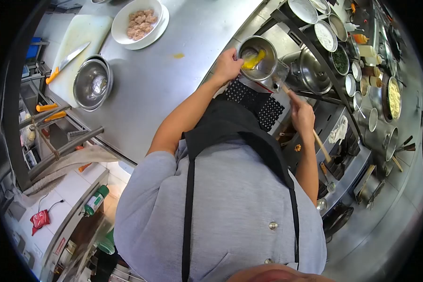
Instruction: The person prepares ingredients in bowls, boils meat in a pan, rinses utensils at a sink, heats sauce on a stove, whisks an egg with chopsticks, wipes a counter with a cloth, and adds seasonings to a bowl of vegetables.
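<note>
My left hand point(229, 64) grips the rim of a round metal bowl point(268, 49). Inside the bowl is some yellow liquid point(254, 60) that looks like egg. To the bowl's right, my right hand point(301, 112) is closed around a long wooden-handled utensil point(322, 146). Its upper end reaches toward a shiny, see-through or metal part beside the bowl, whose kind I cannot make out. A small yellow spill point(178, 56) marks the steel table point(148, 101) left of my left hand.
On the table are a white bowl point(119, 28) of pale raw meat, stacked metal bowls point(83, 87), and an orange-handled knife point(69, 61) on a cutting board point(85, 29). A large metal pot point(315, 75) and the stove point(348, 167) lie right, below a rack of filled containers.
</note>
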The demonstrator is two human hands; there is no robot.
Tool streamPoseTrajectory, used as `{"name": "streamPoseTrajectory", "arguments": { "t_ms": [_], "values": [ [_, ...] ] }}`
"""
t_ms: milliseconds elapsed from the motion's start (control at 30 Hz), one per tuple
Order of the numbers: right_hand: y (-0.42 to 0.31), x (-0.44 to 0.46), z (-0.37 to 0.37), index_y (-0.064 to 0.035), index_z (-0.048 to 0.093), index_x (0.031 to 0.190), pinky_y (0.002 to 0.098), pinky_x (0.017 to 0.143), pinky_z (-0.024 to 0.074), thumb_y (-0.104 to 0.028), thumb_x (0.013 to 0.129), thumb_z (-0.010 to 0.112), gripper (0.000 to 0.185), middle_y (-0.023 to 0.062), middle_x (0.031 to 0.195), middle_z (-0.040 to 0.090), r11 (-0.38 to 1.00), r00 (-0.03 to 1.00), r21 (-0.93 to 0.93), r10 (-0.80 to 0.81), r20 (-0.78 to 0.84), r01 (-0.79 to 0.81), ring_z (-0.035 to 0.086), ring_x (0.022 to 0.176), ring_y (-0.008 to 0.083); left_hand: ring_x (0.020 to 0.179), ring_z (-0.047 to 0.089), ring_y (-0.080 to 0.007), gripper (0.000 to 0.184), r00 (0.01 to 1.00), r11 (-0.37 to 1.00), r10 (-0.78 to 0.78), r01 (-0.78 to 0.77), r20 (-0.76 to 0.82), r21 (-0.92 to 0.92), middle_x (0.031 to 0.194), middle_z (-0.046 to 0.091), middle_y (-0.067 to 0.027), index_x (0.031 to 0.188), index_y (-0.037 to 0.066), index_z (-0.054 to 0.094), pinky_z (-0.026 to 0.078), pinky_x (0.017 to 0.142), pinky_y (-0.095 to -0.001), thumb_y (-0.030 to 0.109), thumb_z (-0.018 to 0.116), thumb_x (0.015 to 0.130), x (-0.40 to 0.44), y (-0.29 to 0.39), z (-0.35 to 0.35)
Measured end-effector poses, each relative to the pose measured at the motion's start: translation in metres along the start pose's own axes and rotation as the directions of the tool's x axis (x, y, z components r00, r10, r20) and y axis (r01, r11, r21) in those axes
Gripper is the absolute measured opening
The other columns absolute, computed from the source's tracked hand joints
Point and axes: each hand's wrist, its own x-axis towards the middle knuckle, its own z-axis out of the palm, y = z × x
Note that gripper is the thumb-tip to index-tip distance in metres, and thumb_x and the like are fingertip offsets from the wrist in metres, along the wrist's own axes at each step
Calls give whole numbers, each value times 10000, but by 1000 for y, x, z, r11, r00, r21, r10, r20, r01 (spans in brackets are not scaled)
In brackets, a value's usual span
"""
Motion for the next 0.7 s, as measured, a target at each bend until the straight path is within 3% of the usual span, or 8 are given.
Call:
{"name": "streamPoseTrajectory", "arguments": {
  "t_ms": [100,267,300,367,433,500,600,700],
  "values": [
    [17,6,27,-191,682,1157,457,734,499,-127,892,578,292,229,906,651,951,973,221,-230,31,218,642,842,395,584,599,-174,147,994,987,111,-111,5,115,666,527,-103,749,-34,475,559,503,-345,25,608,772,17,-23,2],
    [9,12,29,-149,675,1163,395,783,513,-75,876,572,313,236,983,647,943,969,331,-115,219,37,651,920,386,596,588,-214,168,990,968,125,-136,63,211,672,552,-142,770,-27,502,514,532,-366,92,621,774,20,-17,-5],
    [8,12,39,-115,645,1203,340,703,506,27,850,554,391,237,907,656,906,975,361,-207,-81,222,694,806,239,599,580,-228,174,973,929,222,-230,62,288,668,552,-153,773,-21,510,494,546,-376,111,624,773,20,-20,-5],
    [-4,9,28,-129,668,1176,396,779,514,-70,883,554,321,215,977,669,1000,1000,-3,8,28,-8,671,904,358,608,565,-254,182,986,945,143,-161,85,284,672,553,-169,782,-17,518,468,572,-392,134,619,773,22,-18,-6],
    [8,7,44,-174,667,1184,430,734,509,-89,892,550,327,201,910,680,941,986,336,-98,132,49,656,863,380,602,565,-239,188,970,914,215,-241,113,326,663,545,-157,761,-19,500,475,558,-389,120,626,778,26,-20,-4],
    [-1,2,43,-171,660,1196,426,746,507,-105,887,574,327,191,904,688,994,991,64,95,-92,-89,660,873,372,628,564,-378,187,987,970,90,-117,131,215,661,555,-216,730,-22,517,443,592,-441,130,624,752,27,-13,2],
    [23,-1,61,-160,660,1194,424,752,514,-108,892,579,317,189,928,688,891,994,443,-111,-7,102,663,890,364,614,568,-361,187,985,970,93,-122,143,210,658,560,-205,730,-23,513,450,590,-441,122,628,755,31,-22,10],
    [20,-7,49,-161,656,1201,408,775,519,-96,888,580,328,198,962,680,974,987,197,90,130,-115,663,910,364,619,569,-366,196,984,993,0,-20,180,114,659,557,-209,731,-29,506,449,590,-443,119,633,751,31,-19,13]
  ]
}}
